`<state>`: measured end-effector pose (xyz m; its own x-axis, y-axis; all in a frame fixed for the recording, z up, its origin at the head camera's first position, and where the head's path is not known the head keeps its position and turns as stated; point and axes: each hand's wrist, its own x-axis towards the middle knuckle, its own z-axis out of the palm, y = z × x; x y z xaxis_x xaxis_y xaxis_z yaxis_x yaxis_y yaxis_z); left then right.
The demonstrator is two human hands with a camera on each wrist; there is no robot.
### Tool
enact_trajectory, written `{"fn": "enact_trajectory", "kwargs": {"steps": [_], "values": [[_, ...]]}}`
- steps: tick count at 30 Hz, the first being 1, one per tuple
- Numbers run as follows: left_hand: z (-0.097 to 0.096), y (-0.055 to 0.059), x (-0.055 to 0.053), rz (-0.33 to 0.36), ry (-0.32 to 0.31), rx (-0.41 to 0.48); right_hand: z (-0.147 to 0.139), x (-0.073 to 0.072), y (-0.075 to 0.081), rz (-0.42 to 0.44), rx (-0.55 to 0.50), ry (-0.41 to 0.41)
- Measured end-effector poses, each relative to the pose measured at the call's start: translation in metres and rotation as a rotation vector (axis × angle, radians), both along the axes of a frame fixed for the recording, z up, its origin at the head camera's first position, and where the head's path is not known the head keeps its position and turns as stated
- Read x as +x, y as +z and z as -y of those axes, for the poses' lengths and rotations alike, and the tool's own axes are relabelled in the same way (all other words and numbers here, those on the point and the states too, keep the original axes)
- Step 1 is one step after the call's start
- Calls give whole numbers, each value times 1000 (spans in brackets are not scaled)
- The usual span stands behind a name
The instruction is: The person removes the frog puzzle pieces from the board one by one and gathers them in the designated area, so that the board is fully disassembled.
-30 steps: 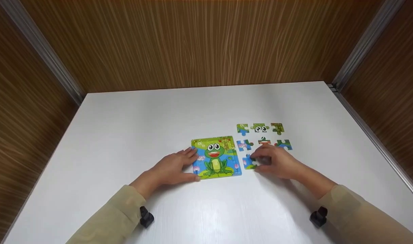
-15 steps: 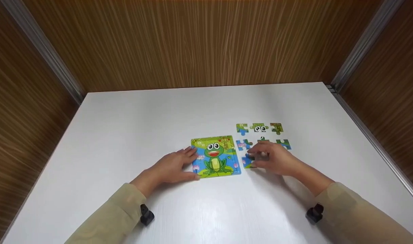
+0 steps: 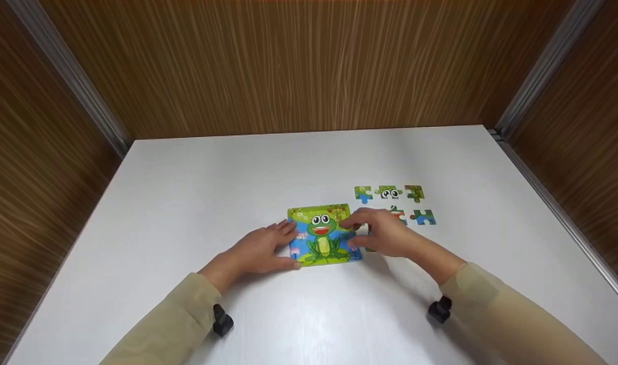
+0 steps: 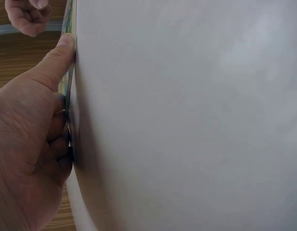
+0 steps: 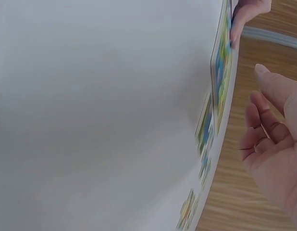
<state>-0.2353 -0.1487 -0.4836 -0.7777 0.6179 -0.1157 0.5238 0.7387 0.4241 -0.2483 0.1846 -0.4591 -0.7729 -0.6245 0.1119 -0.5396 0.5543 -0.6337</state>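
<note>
A square puzzle board (image 3: 323, 248) with a smiling green frog lies on the white table. My left hand (image 3: 260, 248) rests at its left side, fingertips on the edge and thumb at the near corner. Over the board's right edge is my right hand (image 3: 385, 233), thumb and forefinger apart. In the right wrist view this hand (image 5: 280, 139) is raised above the board, with nothing between its fingers. Loose jigsaw pieces lie to the right, among them an eyes piece (image 3: 390, 193) and a partly covered mouth piece (image 3: 400, 215). A lower piece (image 3: 370, 249) is mostly hidden under my right hand.
More jigsaw pieces lie in the far row: a green-and-blue one (image 3: 363, 194) and a brown-green one (image 3: 414, 192). Another blue-green piece (image 3: 424, 217) sits at the right. Wood-grain panels (image 3: 309, 66) wall the table (image 3: 212, 177) at the back and both sides.
My right hand has moved left from the lower loose piece to over the board's right edge. My left hand and the board have stayed in place.
</note>
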Motion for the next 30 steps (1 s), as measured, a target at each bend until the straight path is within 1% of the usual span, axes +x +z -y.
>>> {"fn": "enact_trajectory", "kwargs": {"steps": [7,11,15,22,25,30], "values": [[1,-3,0,8,12,9,23,-4,-6,31,20,56],[1,-5,-1,4,16,6,28,-5,-12,23,43,98],[1,-4,-1,0,18,6,30,-6,-16,17,87,114],[1,-2,0,-1,12,5,32,-7,-15,96,154,82],[0,-1,1,-7,4,9,33,-8,-14,116,166,86],[1,-1,1,-6,0,4,33,-11,-14,181,181,97]]}}
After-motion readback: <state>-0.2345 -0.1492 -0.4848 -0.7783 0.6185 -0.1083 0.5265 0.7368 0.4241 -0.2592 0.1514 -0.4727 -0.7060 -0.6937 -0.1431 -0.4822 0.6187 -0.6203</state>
